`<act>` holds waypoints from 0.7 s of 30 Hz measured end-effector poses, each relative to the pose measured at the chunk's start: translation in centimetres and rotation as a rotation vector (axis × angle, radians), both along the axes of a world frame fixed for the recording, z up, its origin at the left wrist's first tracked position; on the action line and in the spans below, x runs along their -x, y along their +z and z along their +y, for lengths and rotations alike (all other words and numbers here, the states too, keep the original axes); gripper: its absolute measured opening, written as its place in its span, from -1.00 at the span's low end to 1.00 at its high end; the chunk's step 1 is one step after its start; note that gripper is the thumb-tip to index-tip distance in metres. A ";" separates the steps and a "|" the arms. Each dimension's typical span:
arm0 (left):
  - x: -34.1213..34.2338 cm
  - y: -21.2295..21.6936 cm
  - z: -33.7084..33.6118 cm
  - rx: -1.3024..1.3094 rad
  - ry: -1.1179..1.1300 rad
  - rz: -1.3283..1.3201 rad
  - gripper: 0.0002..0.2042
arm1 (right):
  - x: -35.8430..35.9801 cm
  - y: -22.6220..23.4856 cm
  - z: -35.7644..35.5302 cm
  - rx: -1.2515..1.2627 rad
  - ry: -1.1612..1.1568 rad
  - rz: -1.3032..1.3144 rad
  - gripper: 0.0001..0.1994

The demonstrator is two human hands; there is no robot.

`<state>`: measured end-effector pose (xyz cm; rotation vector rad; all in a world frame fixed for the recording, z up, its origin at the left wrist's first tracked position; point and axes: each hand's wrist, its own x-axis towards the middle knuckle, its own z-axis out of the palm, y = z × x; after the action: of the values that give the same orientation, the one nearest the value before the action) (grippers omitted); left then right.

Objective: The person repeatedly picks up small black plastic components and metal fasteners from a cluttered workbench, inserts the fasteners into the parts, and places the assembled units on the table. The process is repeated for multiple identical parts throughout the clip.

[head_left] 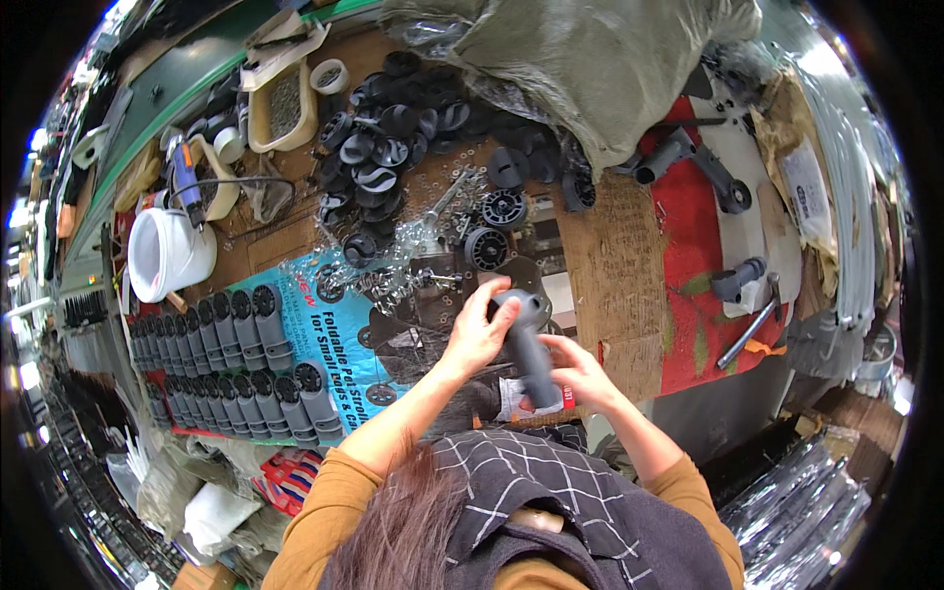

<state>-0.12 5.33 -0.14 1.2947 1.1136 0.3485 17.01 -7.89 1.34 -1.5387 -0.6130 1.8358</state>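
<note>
Above the table's near edge I hold a dark grey plastic tube-shaped fitting (532,356) with a round head. My left hand (480,332) is closed round its upper end, thumb on the near side. Against the lower part of the same fitting rest the bent fingers of my right hand (582,374). Just beyond them lie two black spoked wheels, one (503,208) behind the other (487,249). Loose metal screws and pins (413,261) are scattered to their left. Similar grey fittings (258,403) stand packed in two rows on the left.
Black curved plastic caps (379,162) are heaped at the back beside a grey plastic sheet (580,79). A white bucket (169,258), a blue-grey power screwdriver (186,177) and a tub of small parts (283,106) stand left. A hammer (752,329) and loose fittings (667,155) lie right.
</note>
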 end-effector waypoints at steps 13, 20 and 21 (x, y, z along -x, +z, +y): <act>6.6 -1.3 -4.3 -0.325 -0.117 0.382 -0.38 | 4.9 -6.8 37.6 -0.221 -0.208 -1.167 -0.61; 9.0 -2.7 -3.6 -0.322 0.018 0.243 -0.46 | 2.7 -7.7 33.3 -0.363 0.022 -1.240 -0.80; 9.2 -2.7 -3.3 -0.336 0.042 0.218 -0.52 | 2.7 -7.7 33.1 -0.383 -0.015 -1.225 -0.79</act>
<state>-9.35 2.00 -2.80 1.6362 1.3058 0.4474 14.34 25.20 -6.38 -2.2300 -1.3590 0.4979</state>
